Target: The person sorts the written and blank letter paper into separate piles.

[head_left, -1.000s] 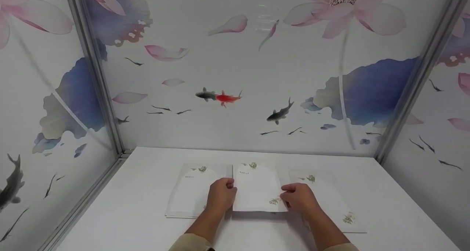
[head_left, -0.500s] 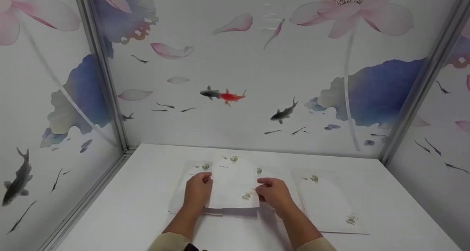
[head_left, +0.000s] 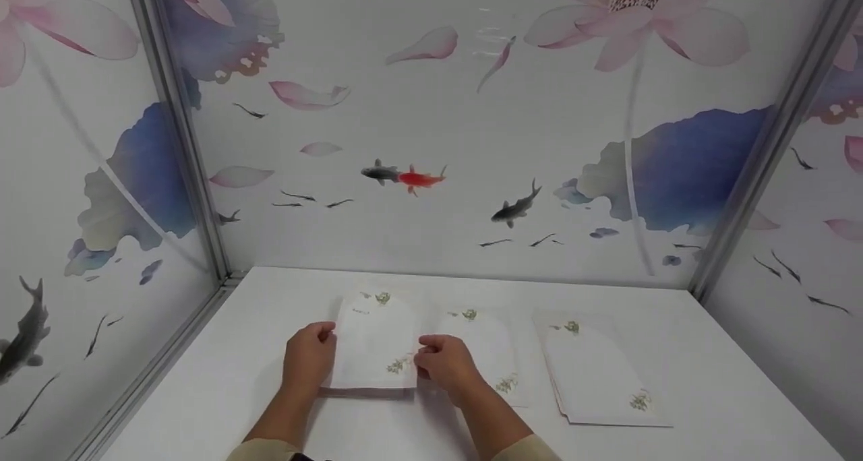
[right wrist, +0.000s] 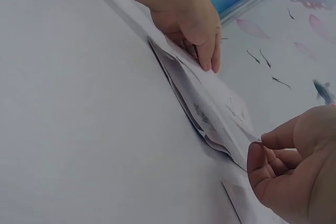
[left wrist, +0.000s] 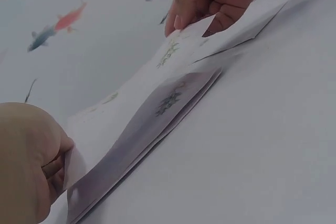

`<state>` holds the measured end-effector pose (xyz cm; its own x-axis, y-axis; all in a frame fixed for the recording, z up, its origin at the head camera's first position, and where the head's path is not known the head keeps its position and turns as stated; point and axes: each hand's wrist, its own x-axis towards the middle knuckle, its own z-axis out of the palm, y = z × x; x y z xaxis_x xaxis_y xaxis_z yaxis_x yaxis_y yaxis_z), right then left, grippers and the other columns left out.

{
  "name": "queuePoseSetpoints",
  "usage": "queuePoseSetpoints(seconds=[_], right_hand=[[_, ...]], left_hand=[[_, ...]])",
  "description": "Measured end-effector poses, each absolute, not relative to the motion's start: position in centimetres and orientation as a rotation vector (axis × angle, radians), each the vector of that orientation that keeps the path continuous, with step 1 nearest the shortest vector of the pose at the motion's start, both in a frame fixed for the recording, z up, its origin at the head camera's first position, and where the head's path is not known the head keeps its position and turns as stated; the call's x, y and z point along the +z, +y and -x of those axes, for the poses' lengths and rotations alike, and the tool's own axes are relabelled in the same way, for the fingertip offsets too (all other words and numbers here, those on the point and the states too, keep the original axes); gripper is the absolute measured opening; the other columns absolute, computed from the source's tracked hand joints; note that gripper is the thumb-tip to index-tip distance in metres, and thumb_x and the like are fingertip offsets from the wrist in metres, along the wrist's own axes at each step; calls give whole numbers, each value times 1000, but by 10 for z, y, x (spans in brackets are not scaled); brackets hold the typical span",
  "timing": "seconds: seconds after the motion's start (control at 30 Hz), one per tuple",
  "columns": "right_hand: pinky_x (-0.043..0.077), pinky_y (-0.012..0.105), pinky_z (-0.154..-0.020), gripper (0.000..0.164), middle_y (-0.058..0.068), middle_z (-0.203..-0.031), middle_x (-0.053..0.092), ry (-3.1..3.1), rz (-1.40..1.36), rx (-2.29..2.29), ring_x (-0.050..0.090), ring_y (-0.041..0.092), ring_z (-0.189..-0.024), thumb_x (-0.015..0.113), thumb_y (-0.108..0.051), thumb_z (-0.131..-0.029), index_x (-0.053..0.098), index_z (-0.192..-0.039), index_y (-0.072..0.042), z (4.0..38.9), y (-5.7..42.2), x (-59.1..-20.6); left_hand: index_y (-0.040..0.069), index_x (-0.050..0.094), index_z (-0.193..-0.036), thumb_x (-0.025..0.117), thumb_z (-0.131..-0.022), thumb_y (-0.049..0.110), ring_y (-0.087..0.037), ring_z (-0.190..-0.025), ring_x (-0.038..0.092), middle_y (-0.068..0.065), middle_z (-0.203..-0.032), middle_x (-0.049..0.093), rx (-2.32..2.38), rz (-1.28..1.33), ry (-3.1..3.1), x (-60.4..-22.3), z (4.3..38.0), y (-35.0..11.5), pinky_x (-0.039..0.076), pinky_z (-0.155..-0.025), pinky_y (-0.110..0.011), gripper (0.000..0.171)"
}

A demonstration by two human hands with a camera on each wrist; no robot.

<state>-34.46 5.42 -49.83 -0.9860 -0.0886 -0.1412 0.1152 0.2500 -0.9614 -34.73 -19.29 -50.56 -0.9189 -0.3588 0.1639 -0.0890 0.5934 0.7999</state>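
Note:
A white sheet of paper (head_left: 374, 343) with small green plant prints and a short line of text hangs just above the left paper stack (left wrist: 152, 121). My left hand (head_left: 309, 356) pinches its left edge, and my right hand (head_left: 446, 366) pinches the right edge between thumb and fingers. In the left wrist view the sheet (left wrist: 126, 93) bows slightly, with a gap between it and the stack below. From the right wrist side, several layered edges of that stack (right wrist: 191, 108) show under the sheet. Most of the stack's top is hidden in the head view.
Similar printed paper (head_left: 482, 353) lies in the middle of the white table (head_left: 377, 434), partly behind my right forearm. A further stack of the same paper (head_left: 600, 373) lies to the right, its edges uneven. Patterned wall panels (head_left: 431, 238) enclose the back and sides.
Both hands have carried the sheet leftward from the middle of the table to over the left stack. The middle paper has come into view; the right stack has stayed put.

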Motion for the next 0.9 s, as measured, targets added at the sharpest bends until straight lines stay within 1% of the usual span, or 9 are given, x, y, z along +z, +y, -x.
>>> queuePoseSetpoints(seconds=[0.17,0.27,0.33,0.47,0.53,0.63,0.8,0.9], right_hand=[[65,34,-92,44,8,-122,73,2361,35,-1733,74,16,-101,71,-20,-103,65,-142,-2,346,48,-501],[65,38,-93,43,8,-122,76,2400,102,-1665,76,16,-100,72,-26,-103,68,-138,-2,346,48,-501],[65,37,-91,40,7,-119,77,2424,124,-1630,77,16,-98,73,-29,-102,71,-133,-3,346,48,-501],[64,34,-84,36,4,-107,79,2440,135,-1592,76,16,-93,74,-30,-101,75,-126,-5,344,48,-500],[64,34,-83,34,3,-103,78,2440,138,-1585,75,16,-92,74,-30,-101,76,-125,-5,343,48,-500],[64,33,-82,33,4,-101,78,2444,136,-1593,74,16,-91,74,-30,-101,76,-124,-6,341,51,-497],[63,33,-81,35,5,-107,77,2461,150,-1629,73,18,-93,73,-31,-102,75,-127,-7,341,59,-495],[63,34,-82,38,5,-113,77,2474,159,-1643,73,19,-95,73,-32,-102,73,-131,-7,343,68,-495]], left_hand=[[-2,67,-138,60,-107,10,-36,-124,70,-21,-130,74,-1139,-349,-2565,-508,346,-200,58,-106,-52,34],[-3,66,-139,60,-106,8,-41,-127,70,-23,-131,74,-1040,-338,-2607,-507,345,-200,58,-106,-54,35],[-4,65,-139,59,-107,7,-43,-130,68,-24,-132,74,-986,-329,-2625,-508,345,-200,58,-107,-55,35],[-7,64,-140,55,-108,8,-45,-131,66,-25,-132,73,-916,-314,-2646,-510,346,-202,56,-109,-56,36],[-7,63,-141,55,-108,8,-45,-132,66,-26,-134,72,-905,-315,-2647,-512,346,-202,56,-110,-56,37],[-7,63,-142,56,-108,8,-46,-135,64,-27,-138,70,-918,-323,-2632,-512,347,-200,54,-112,-57,38],[-3,63,-143,61,-107,14,-44,-139,62,-24,-142,69,-964,-341,-2606,-509,349,-194,52,-115,-57,40],[0,65,-142,64,-107,19,-40,-132,67,-20,-138,71,-1023,-324,-2571,-507,351,-185,56,-111,-54,40]])
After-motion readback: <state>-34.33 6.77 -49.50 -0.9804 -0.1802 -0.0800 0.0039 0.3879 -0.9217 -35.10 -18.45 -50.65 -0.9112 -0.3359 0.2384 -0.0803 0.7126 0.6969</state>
